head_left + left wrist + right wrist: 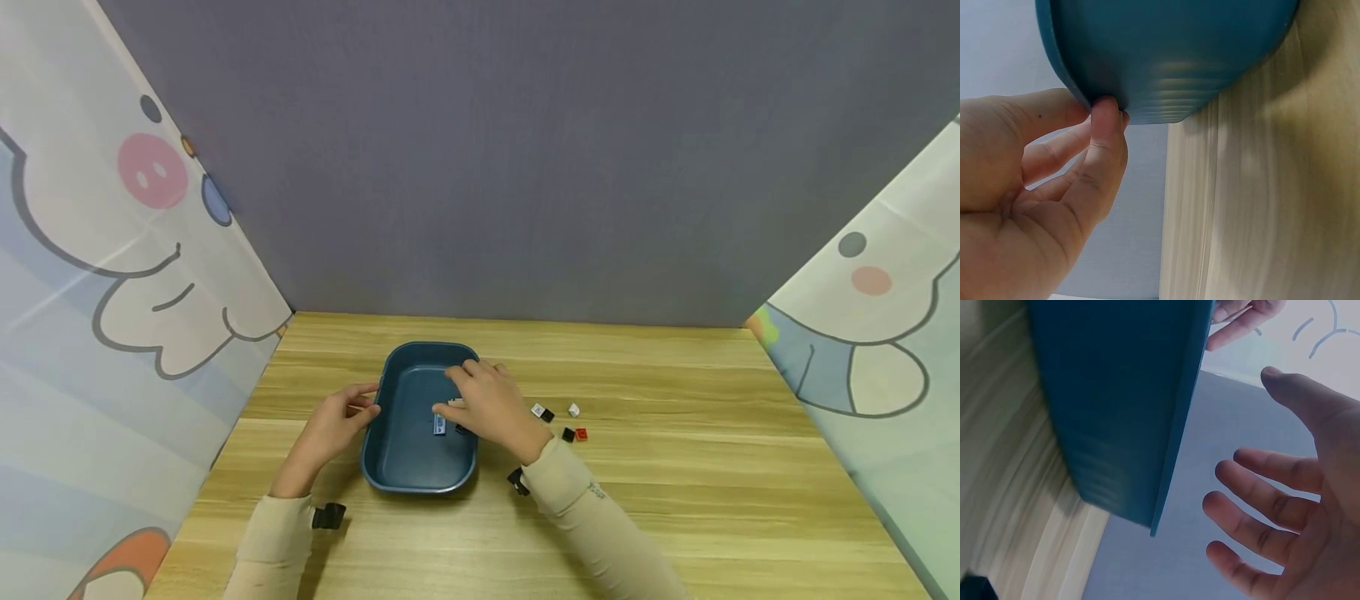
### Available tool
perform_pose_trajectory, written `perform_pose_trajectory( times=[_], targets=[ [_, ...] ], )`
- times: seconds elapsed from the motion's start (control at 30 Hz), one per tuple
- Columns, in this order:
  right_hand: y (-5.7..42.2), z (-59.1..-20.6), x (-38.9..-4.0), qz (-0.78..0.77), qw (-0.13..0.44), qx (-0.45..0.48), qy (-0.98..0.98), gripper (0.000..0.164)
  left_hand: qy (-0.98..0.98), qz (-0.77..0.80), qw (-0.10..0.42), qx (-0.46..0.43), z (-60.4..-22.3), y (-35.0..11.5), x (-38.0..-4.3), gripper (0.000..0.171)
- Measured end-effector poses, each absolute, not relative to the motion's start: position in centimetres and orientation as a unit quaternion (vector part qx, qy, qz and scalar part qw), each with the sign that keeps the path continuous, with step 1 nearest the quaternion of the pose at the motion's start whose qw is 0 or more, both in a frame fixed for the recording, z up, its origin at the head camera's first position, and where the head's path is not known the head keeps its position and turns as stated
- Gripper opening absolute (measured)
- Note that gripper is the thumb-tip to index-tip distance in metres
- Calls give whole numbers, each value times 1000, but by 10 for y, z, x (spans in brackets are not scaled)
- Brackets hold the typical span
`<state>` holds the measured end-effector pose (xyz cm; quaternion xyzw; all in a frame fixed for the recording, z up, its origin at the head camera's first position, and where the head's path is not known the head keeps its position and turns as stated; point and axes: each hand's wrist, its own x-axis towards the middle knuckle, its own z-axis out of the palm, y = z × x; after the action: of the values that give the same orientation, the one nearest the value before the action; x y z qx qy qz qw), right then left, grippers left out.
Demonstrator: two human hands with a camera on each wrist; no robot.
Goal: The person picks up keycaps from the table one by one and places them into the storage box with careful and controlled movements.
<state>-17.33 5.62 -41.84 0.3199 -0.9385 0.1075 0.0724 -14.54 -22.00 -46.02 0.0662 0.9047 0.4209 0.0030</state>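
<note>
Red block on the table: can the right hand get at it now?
Likely yes: the right hand looks empty and nothing covers the red block, though a black block sits close beside it.

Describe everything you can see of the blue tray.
The tray is dark blue, plastic-looking, a rounded rectangle with raised walls and a thin rim. It stands open side up on the wooden table, longer sides running front to back. The left hand holds its left rim; the right hand is over its right side. Small pieces lie inside.
</note>
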Motion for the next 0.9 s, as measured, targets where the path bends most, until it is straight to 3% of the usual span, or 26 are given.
perform_pose_trajectory(
  times=[0.23,0.6,0.9],
  targets=[
    [82,-417,-172,119,70,312,-940,48,905,419,4,70,-458,-220,-145,39],
    [137,-428,-175,106,120,289,-944,32,909,411,7,67,-455,-223,-145,39],
    [168,-444,-169,95,86,238,-963,25,908,413,6,68,-456,-220,-145,39]
  ],
)
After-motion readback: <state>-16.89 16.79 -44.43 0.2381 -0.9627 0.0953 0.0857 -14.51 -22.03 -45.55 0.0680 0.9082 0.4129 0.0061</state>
